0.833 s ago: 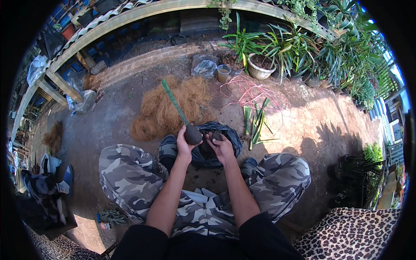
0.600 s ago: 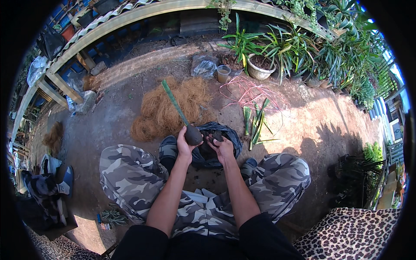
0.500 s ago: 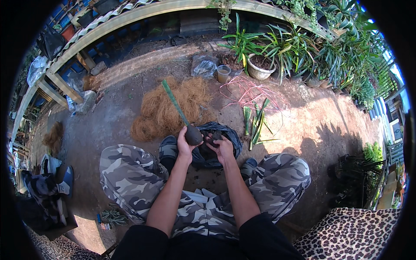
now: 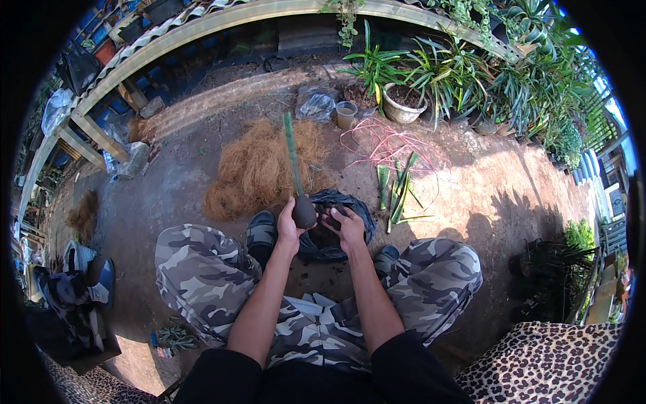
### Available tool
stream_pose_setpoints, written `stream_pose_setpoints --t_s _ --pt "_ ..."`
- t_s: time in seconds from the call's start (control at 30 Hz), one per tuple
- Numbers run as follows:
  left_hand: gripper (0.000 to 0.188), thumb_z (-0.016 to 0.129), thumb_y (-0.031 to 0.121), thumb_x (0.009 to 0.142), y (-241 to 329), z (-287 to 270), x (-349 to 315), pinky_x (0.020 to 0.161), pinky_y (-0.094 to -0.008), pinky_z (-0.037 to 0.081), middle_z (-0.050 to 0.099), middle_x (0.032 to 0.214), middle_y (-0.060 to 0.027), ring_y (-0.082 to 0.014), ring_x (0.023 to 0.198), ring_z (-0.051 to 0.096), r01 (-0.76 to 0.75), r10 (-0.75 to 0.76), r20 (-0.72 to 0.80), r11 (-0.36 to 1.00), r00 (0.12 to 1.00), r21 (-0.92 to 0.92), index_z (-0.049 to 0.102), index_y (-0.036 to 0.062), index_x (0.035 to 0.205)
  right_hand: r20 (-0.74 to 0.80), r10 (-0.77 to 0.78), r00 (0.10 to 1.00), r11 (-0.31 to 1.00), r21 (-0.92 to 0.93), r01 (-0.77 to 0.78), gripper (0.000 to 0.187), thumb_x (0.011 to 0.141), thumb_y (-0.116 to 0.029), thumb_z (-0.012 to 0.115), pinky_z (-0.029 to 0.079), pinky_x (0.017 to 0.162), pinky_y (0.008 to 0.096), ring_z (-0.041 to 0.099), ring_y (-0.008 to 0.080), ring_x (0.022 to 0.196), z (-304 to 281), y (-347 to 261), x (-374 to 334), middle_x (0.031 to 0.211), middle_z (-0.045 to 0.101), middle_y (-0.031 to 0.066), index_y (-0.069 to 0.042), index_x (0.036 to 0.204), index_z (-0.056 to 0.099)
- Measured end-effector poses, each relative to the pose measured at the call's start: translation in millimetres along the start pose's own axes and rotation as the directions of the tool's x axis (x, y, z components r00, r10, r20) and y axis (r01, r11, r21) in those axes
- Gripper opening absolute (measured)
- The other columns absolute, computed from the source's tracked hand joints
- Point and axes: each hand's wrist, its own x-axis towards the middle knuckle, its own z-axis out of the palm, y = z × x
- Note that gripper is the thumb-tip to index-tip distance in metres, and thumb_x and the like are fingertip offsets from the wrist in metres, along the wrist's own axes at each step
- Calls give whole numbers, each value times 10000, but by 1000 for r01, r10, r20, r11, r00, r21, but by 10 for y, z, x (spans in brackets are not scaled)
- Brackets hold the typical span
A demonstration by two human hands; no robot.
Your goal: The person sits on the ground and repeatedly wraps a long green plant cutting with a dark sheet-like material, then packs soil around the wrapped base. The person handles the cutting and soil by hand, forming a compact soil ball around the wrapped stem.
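Observation:
My left hand (image 4: 288,229) is wrapped round a ball of dark, moist soil (image 4: 305,212). Out of its top sticks a long green leaf cutting (image 4: 293,156), nearly upright and tilted slightly left. Close beside it, my right hand (image 4: 350,231) has its fingers curled on a dark lump of soil (image 4: 333,217), over an open black plastic bag (image 4: 365,219). The bag stands on the ground between my feet. Behind the leaf lies a heap of brown coconut fibre (image 4: 252,168).
Several cut green leaves (image 4: 400,190) and tangled pink string (image 4: 383,140) lie to the right of the fibre. A plastic cup (image 4: 346,115) and a white planter (image 4: 404,113) stand farther back. A leopard-print cloth (image 4: 538,363) is at lower right.
The leaf and its soil ball have turned in my left hand, so the leaf has swung from a left lean to nearly upright. My right hand has shifted only slightly.

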Motion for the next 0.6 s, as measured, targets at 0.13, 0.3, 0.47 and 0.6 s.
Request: stream_pose_setpoints --t_s 0.13,0.3,0.47,0.6 --pt "502 312 458 1023 -31 32 -9 722 -401 570 661 986 -122 -246 851 681 47 -40 57 990 998 -131 540 49 1203 13 -39 999 995 -92 40 184 907 -45 642 606 736 335 687 207 779 32 -32 -23 959 675 106 26 1070 597" --pt "493 302 439 1019 -30 22 11 726 -413 581 667 955 -127 -254 821 684 67 -58 99 994 993 -90 550 39 1163 -21 -67 998 997 -35 66 170 953 -123 612 604 714 316 680 187 793 120 -89 -39 949 679 97 23 1036 629" --pt "464 310 398 1012 -33 6 13 731 -420 579 668 957 -128 -258 840 684 80 -66 128 992 990 -101 551 40 1181 -64 -165 984 982 -107 157 229 986 -165 573 585 714 295 667 156 840 198 -94 -56 987 679 92 27 1098 626" --pt "406 385 371 1011 -117 33 31 713 -393 574 648 1038 -102 -230 878 670 67 -58 71 989 996 -129 568 53 1186 -72 -292 954 956 -52 288 249 986 -158 572 544 788 266 646 133 908 315 -7 -56 1037 674 85 33 1137 621"
